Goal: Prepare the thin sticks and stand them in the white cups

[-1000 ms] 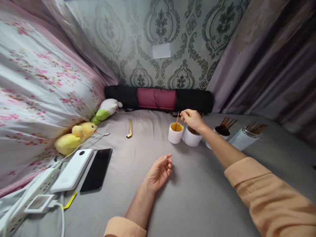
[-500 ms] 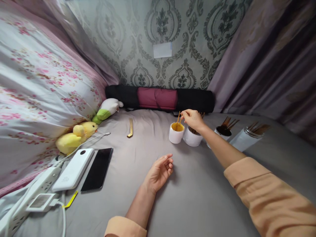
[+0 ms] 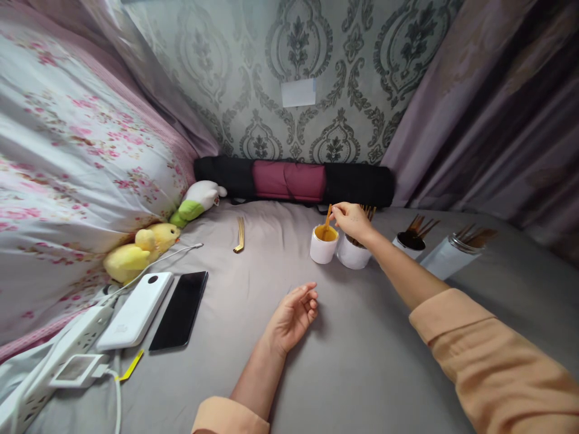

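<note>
My right hand (image 3: 353, 221) reaches over the white cups, thumb and fingers pinched on a thin yellowish stick (image 3: 328, 216) that stands in a small white cup with a yellow inside (image 3: 324, 249). Other sticks seem to lean close beside it; I cannot tell them apart. Just right of that cup, partly under my hand, is a wider white cup (image 3: 353, 257) with several brown sticks. My left hand (image 3: 292, 319) rests on the grey sheet, palm turned up, fingers loosely curled and apart, holding nothing.
Farther right stand a dark-lined white cup (image 3: 409, 243) and a tilted white jar (image 3: 452, 256), both with sticks. A bundle of gold bent rods (image 3: 239, 234), a black phone (image 3: 179, 310), a white power bank (image 3: 136, 310), a power strip (image 3: 54, 367) and plush toys (image 3: 140, 250) lie left.
The sticks in the yellow-lined cup stood apart and are now close together at its middle. My right hand has shifted very slightly; my left hand stays put.
</note>
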{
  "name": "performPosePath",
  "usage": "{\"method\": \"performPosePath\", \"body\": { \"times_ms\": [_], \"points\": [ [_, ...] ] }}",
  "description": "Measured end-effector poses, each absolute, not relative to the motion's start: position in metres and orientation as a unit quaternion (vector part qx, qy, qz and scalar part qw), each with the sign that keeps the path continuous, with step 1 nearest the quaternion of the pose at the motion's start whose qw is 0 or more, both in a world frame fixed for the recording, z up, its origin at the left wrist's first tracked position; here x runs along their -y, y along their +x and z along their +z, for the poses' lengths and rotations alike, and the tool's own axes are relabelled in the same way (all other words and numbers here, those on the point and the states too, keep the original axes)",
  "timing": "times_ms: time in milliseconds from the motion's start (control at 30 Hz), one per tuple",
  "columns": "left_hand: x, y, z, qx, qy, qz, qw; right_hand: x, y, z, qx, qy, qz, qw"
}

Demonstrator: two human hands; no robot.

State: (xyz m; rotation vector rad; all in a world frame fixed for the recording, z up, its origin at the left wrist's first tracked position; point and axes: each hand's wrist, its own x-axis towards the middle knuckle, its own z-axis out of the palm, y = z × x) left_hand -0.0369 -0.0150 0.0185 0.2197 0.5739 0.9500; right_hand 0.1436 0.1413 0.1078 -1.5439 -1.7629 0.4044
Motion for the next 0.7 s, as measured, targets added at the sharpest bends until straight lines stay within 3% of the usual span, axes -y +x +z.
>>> {"method": "performPosePath", "body": {
  "times_ms": [400, 700],
  "points": [
    [0.015, -0.038, 0.019, -0.277, 0.104, 0.446, 0.845, -0.137, 0.149, 0.110, 0.660, -0.623, 0.157, 0.388],
    [0.015, -0.037, 0.017, -0.267, 0.099, 0.448, 0.847, -0.126, 0.152, 0.111, 0.629, -0.618, 0.122, 0.455]
  ]
}}
